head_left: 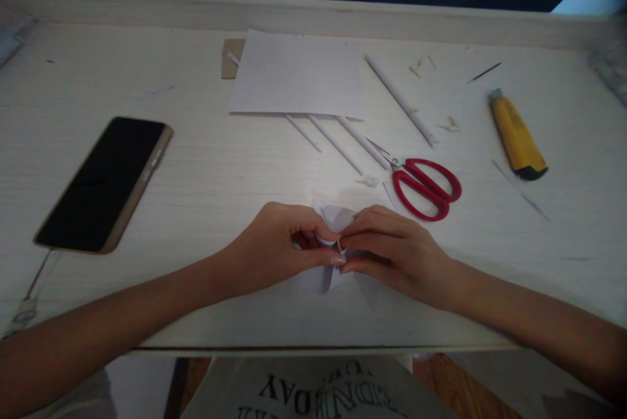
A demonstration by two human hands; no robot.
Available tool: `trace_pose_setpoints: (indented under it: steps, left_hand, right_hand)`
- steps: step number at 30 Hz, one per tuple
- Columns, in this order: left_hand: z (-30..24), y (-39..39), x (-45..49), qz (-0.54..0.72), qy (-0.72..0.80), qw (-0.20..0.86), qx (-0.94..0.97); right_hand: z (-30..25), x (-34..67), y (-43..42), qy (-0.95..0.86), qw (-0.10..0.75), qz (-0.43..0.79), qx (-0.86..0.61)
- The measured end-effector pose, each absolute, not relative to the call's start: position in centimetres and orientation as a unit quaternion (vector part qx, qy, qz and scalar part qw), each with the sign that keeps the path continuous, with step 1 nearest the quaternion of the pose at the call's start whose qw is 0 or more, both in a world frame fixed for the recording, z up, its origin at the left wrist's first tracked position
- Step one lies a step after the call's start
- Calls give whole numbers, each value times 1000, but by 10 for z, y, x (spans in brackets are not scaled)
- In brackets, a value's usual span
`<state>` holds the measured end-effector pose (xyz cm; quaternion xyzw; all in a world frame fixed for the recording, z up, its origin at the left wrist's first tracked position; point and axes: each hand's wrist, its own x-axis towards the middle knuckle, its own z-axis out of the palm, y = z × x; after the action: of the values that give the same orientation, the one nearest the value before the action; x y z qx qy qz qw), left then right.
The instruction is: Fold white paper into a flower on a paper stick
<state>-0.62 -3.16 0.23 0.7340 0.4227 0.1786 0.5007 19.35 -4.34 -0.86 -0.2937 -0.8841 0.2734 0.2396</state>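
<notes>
My left hand [298, 239] and my right hand [392, 249] meet near the front of the table. Both pinch a folded white paper piece [337, 215], whose pointed flaps stick out above and below my fingers. Between the fingertips shows a thin, light brown stick-like bit [339, 246]; what it is I cannot make out. My fingers cover the middle of the paper. Just beyond my right hand lie scissors [426, 187] with red handles, their blades pointing to the back left.
A white paper sheet [298, 76] covers the ends of several rolled paper sticks [337, 145]. Another paper roll [399, 99] lies to its right. At the far right is a yellow tube [518, 135]; at left, a phone [102, 184] with a cable [38, 275]. Small scraps [449, 124] are scattered about.
</notes>
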Motion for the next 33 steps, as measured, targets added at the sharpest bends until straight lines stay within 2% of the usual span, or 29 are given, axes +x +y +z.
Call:
trace_pose_setpoints:
  steps: [8, 19, 33]
  left_hand:
    - [1, -31, -5, 198, 418, 481, 745]
    - [7, -30, -9, 198, 401, 523, 726]
    - [27, -25, -12, 179, 361, 401, 823]
  right_hand:
    - [-10, 192, -42, -879, 255, 292, -277]
    - [-4, 194, -41, -850, 286, 322, -304]
    - [14, 194, -45, -878, 241, 265, -319]
